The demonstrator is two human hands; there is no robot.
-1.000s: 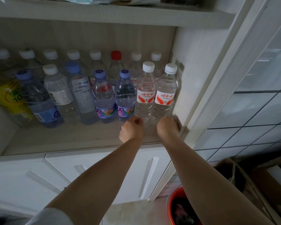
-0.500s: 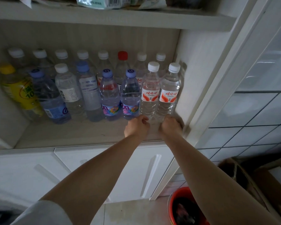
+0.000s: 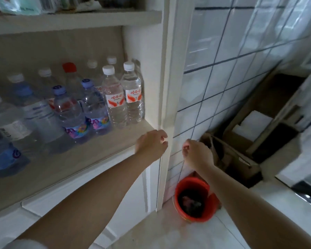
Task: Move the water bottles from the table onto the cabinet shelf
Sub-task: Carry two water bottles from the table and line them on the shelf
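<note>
Several water bottles stand in rows on the cabinet shelf. At the right end are two clear bottles with white caps and red-and-white labels, one beside the other, against the cabinet's side wall. Two purple-capped bottles stand to their left. My left hand hovers at the shelf's front right corner, fingers loosely curled, holding nothing. My right hand is off the shelf, in front of the tiled wall, fingers loosely curled and empty.
The white cabinet post stands between my hands. A red bucket sits on the floor below my right hand. Cardboard boxes lie at the right. An upper shelf carries packets. White drawer fronts are below.
Both hands have let go of the two red-labelled bottles and drawn back to the right, off the shelf. The view has swung right toward the tiled wall.
</note>
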